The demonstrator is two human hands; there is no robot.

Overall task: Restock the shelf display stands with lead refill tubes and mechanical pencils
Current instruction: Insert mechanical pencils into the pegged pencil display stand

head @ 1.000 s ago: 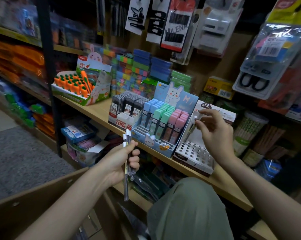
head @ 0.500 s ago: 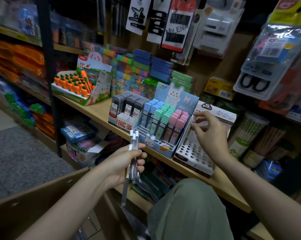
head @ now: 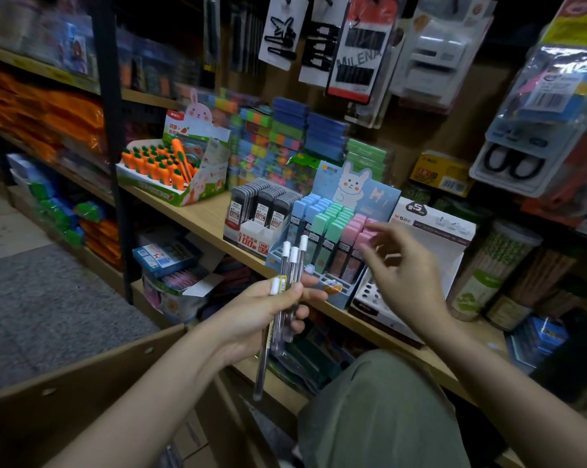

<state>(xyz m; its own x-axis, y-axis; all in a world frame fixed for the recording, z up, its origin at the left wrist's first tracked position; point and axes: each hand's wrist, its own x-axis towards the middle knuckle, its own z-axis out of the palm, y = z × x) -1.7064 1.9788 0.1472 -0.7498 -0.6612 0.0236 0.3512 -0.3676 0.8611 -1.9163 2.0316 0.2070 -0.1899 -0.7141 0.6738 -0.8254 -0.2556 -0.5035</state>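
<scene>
**Op:** Since a moment ago my right hand (head: pixel 405 276) has come away from the white stand and swung left toward my left hand (head: pixel 261 315); it carries nothing, fingers loose and slightly spread.

**Obs:** And nearest you?

**Op:** My knee (head: pixel 383 410) in green cloth, and a brown cardboard box (head: pixel 82 393) at lower left. Above those, my left hand grips a bunch of clear mechanical pencils (head: pixel 287 292) with white caps, fingers curled round them, tips pointing down.

**Obs:** Where is the right hand now?

**Op:** Just right of the pencil caps, in front of the bunny display stand (head: pixel 336 231) with its blue, green and pink lead refill tubes (head: pixel 332 228).

**Obs:** Behind it?

**Op:** The white stand with holes (head: pixel 417 265) sits beside the bunny stand on the wooden shelf (head: pixel 200 211); on the other side stands a box of dark lead cases (head: pixel 261 207). Further left along the shelf is a carrot display box (head: pixel 170 170). At the back hang carded hair clips (head: pixel 282 32) and packed scissors (head: pixel 508 160).
</scene>
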